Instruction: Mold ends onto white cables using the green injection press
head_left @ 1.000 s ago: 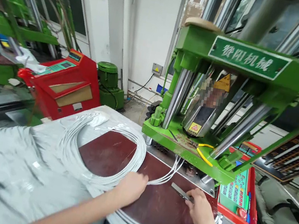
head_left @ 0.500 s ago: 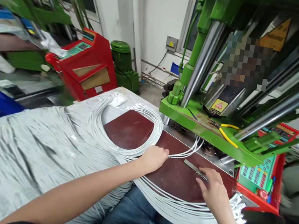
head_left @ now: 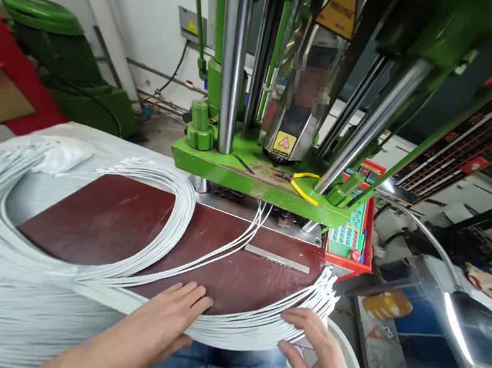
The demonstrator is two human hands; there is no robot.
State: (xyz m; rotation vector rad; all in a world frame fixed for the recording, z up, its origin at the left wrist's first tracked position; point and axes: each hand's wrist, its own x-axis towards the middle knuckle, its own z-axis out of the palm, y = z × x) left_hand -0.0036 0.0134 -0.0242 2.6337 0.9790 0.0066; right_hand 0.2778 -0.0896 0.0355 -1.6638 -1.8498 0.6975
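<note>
A bundle of white cables [head_left: 238, 336] curves along the front edge of a dark red board [head_left: 228, 282]. My left hand [head_left: 167, 319] rests over this bundle, fingers stretched out and the thumb lower down on the near side. Close to the cables' right end, my right hand [head_left: 322, 362] is open, thumb and fingers apart, nothing seen between them. White connectors [head_left: 324, 293] are bunched at that end. A flat metal strip [head_left: 278, 259] lies on the board beyond both hands. A few cables [head_left: 228, 245] run from beneath the green press [head_left: 247, 178] toward the left.
A coiled loop of white cables [head_left: 180, 217] lies on the left. Yellow-handled pliers [head_left: 305, 185] sit on the press ledge. A red control panel [head_left: 350, 240] stands behind at right, and a lamp [head_left: 481, 330] on a flexible neck is farther right.
The view has swung right and closer. My right hand has left the metal strip, which now lies on the board. My left hand has moved from the cables near the loop to the front bundle.
</note>
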